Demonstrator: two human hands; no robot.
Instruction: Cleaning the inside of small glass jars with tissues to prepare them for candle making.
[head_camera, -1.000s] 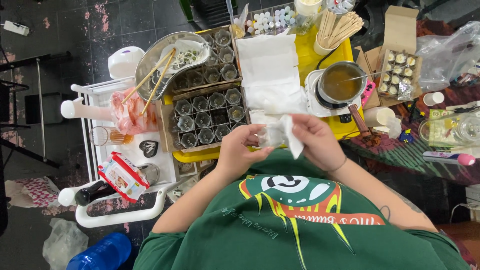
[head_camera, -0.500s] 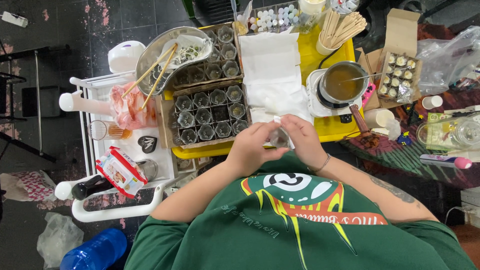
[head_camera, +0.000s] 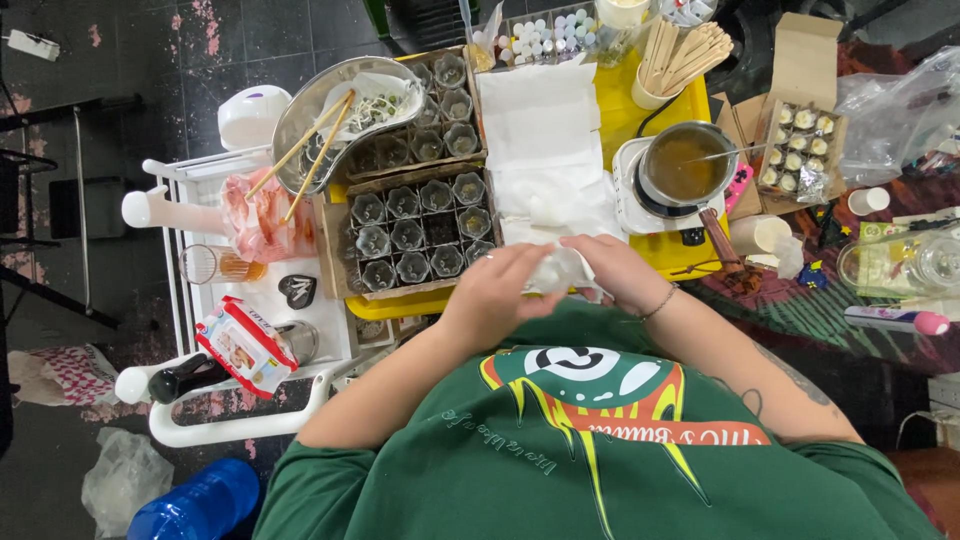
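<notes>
Both hands, left hand (head_camera: 495, 290) and right hand (head_camera: 615, 272), close together around a crumpled white tissue (head_camera: 560, 270) above the yellow tray's (head_camera: 610, 110) near edge, seemingly wrapped over something small and hidden. Just beyond, cardboard dividers (head_camera: 415, 235) hold rows of small glass jars, and a metal pot (head_camera: 685, 165) holds brownish liquid.

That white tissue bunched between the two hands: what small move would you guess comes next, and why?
Probably setting the wiped piece down into the divided cardboard tray. Both the left hand and the right hand close around the white tissue, which hides whatever it wraps, just in front of that tray of small glass jars.
</notes>
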